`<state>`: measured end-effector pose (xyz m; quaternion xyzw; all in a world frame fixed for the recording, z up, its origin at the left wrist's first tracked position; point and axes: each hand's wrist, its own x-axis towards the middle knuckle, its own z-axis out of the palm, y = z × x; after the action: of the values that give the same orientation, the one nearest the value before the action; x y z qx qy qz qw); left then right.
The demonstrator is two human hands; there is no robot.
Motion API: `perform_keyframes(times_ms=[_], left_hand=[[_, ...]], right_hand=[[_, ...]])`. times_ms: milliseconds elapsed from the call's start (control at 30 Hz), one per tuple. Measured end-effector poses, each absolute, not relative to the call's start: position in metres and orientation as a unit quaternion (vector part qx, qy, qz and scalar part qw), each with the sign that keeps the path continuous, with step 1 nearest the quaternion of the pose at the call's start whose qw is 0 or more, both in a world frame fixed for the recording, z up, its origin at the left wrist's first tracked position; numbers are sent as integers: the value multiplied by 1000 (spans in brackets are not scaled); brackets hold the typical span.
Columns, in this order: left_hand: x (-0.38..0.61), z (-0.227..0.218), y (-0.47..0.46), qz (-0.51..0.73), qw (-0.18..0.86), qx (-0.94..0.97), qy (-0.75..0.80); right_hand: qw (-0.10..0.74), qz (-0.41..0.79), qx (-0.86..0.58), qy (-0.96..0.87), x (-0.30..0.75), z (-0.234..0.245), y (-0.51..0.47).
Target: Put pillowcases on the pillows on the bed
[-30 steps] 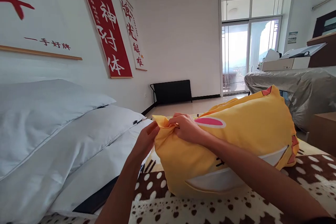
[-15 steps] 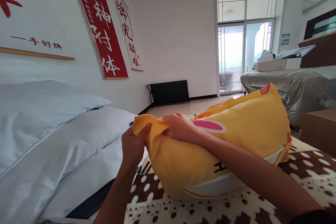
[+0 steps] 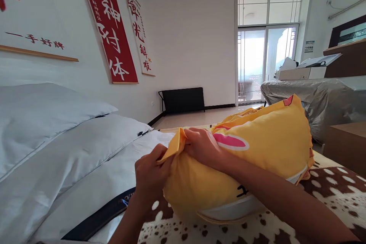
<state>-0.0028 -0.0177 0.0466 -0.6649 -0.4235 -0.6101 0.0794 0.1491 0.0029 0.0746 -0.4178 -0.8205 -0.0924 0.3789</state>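
A plump yellow pillowcase (image 3: 268, 137), printed with pink ovals and a white patch, bulges over a pillow hidden inside it. It lies on its long side on a brown and cream patterned blanket (image 3: 217, 232). My left hand (image 3: 151, 171) is closed on the loose fabric at the near-left end, pinching a folded edge. Just right of it, my right hand (image 3: 203, 146) grips the top of the same end, its fingertips tucked behind the cloth. My right forearm crosses in front of the pillowcase.
White pillows (image 3: 80, 141) are stacked at the left, beside a dark band with lettering (image 3: 100, 217). A black folded panel (image 3: 183, 100) leans by the far wall. At the right are plastic-covered furniture (image 3: 320, 99), an opened white box (image 3: 303, 72) and a brown cabinet (image 3: 345, 145).
My left hand has moved right toward my right hand, folding the pillowcase's loose end over. My right hand has shifted slightly right and down, still gripping.
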Motion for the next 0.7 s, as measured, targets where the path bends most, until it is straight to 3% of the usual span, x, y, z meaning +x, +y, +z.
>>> perform_keyframes(times_ms=[100,200,267,433,533,700], left_hand=[[-13,44,-16,-587,6,-669,-455],[-23,49,-16,-469,-86,-747,-463],[-27,53,-18,-427,-76,-778,-454],[-31,57,-20,-455,-47,-776,-434],[-39,48,-12,-470,-121,-744,-459],[-54,24,5,-537,-412,-602,-424]], right_hand=[[440,-164,-365,-804,156,65,0],[483,-219,-269,-804,157,58,3],[483,-240,-214,-815,157,56,3],[417,-282,-191,-843,165,64,-12],[377,-228,-238,-865,187,84,-19],[230,-24,-374,-898,271,125,-18]])
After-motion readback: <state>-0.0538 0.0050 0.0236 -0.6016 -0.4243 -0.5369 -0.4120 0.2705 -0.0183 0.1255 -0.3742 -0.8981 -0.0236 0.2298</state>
